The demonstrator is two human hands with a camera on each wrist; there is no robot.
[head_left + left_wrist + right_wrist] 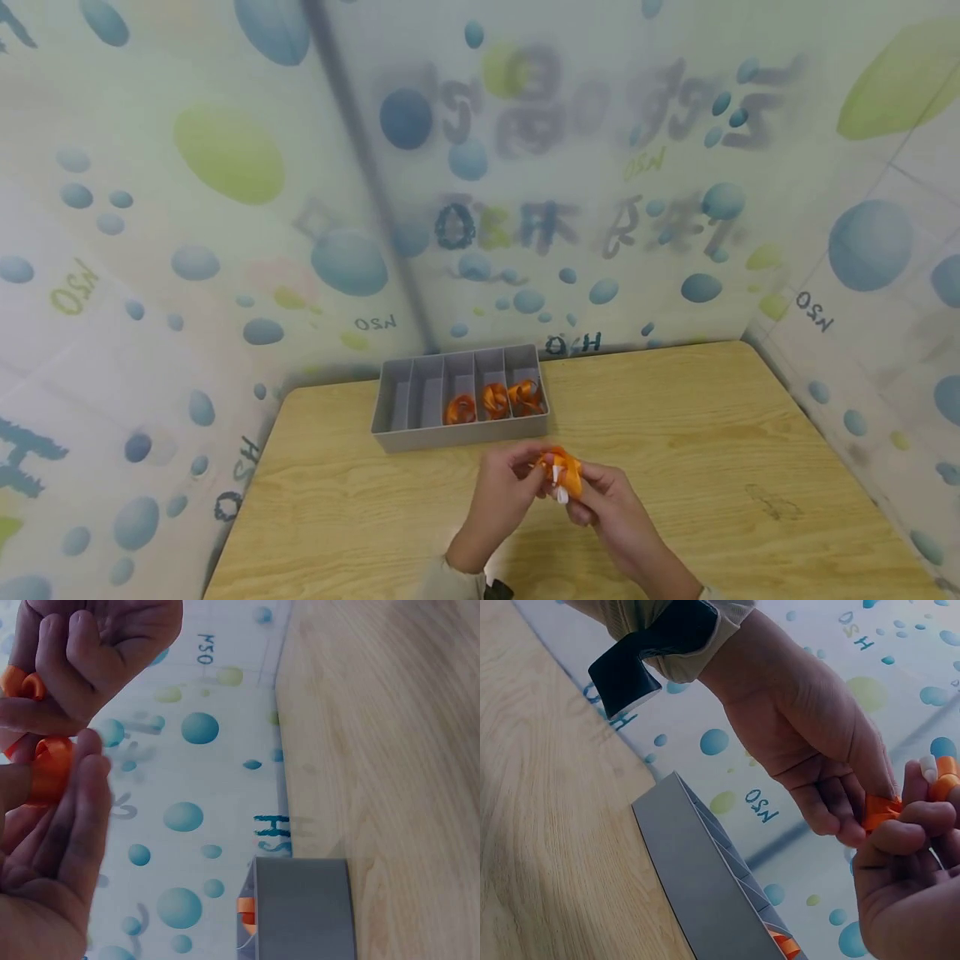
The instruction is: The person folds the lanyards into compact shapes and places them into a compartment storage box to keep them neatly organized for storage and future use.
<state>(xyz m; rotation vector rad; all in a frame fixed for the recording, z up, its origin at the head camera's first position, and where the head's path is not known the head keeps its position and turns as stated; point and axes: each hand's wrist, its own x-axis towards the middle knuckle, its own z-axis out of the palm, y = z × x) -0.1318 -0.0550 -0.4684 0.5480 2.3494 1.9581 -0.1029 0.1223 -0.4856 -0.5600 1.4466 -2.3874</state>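
Observation:
A bright orange satin ribbon [570,477] is bunched in loops between the two hands, above the table. My left hand [501,493] pinches its left side between thumb and fingers. The right hand [624,518] grips the other side, its fingers curled around the folds. A small white piece [562,494] sticks out below the ribbon; what it is cannot be made out. In the left wrist view, orange loops [51,771] show at the left hand's fingers. From the right wrist, ribbon [882,811] shows at the left hand's fingertips.
Behind the hands, a grey divided tray [465,435] stands on the wooden table [337,492]. Coiled orange ribbons [461,409] lie in its three right-hand compartments. Printed curtains with blue and green bubbles [405,118] enclose the table's back and sides.

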